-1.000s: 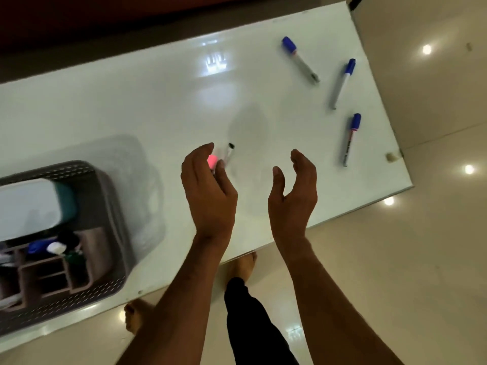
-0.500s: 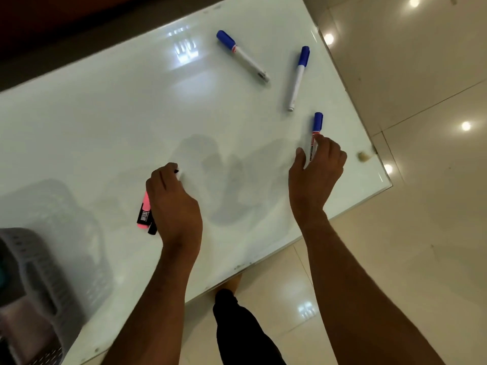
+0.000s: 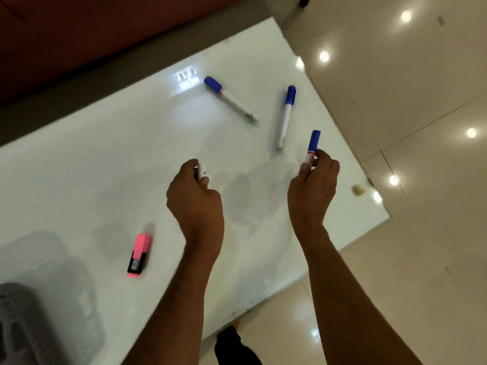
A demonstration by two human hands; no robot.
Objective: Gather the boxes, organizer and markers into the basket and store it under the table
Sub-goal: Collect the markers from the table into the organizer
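My right hand (image 3: 313, 185) grips a blue-capped white marker (image 3: 313, 146) and holds it a little above the white glass table (image 3: 92, 167). My left hand (image 3: 193, 198) is closed on a small white marker (image 3: 202, 172), most of which is hidden by my fingers. A pink highlighter (image 3: 139, 256) lies on the table to the left of my left arm. Two more blue-capped markers lie farther back, one (image 3: 229, 98) slanted and one (image 3: 286, 115) nearly upright in the view. A corner of the grey perforated basket (image 3: 15, 325) shows at the bottom left.
The table's right edge and near right corner (image 3: 387, 219) border a glossy beige tiled floor (image 3: 421, 101). A small beige scrap (image 3: 359, 189) lies near the right edge. A dark red surface (image 3: 79, 35) runs beyond the far edge. My foot and dark trouser leg (image 3: 234, 346) show below.
My right hand has lifted the blue-capped marker off the table. My left hand has left the pink highlighter on the table and closed on a white marker. The view has shifted right.
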